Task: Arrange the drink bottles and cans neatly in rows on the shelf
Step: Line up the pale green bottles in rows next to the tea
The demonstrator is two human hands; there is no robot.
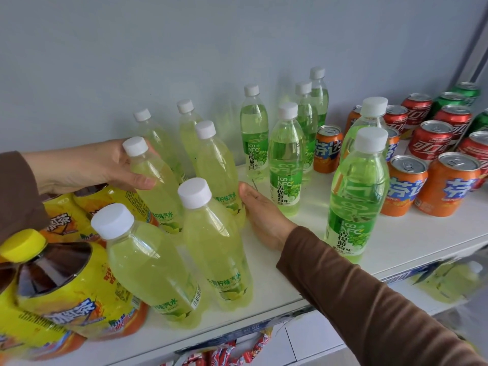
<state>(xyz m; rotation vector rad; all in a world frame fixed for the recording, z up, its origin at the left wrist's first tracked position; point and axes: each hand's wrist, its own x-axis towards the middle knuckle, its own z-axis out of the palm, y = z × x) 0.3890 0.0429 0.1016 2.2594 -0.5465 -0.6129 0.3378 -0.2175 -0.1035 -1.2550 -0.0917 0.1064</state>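
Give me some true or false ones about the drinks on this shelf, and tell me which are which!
1. The left hand holds a pale yellow lemon bottle. True.
2. The lemon bottles have red caps. False: their caps are white.
3. The orange cans stand right of the green grape bottles. True.
4. The right hand holds a red can. False: it rests open beside the lemon bottles, gripping nothing.
5. The red cans lie on their sides. False: they stand upright.

A plain pale grey wall (pixel 132 48) rises behind the white shelf (pixel 422 241), evenly lit, with another shelf (pixel 412 289) below.
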